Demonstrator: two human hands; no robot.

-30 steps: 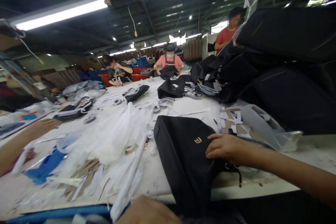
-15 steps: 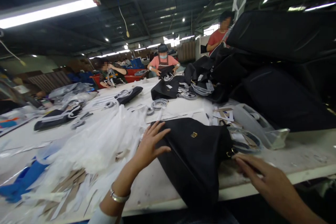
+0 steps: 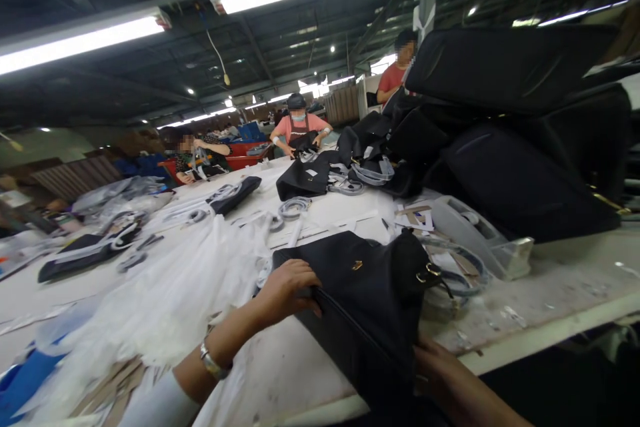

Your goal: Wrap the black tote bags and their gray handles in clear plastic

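A black handbag with a small gold emblem lies tilted at the table's front edge, its lower part hanging toward me. My left hand is closed over the bag's left edge, fingers on top and thumb curled against the dark side panel. At the bag's lower right side, my right hand grips the edge; its fingertips are hidden behind the fabric. Gold strap rings show at the bag's right corner, just above my right hand.
Crumpled white wrapping covers the table to the left. A clear plastic bin and a coiled strap sit right of the bag. Black bags are piled behind them. Across the table, a person in an apron handles a dark bag.
My left hand has gone from spread fingers to gripping the bag's left edge. The right hand has left the strap rings and moved down to the bag's lower right side. The view shifted slightly.
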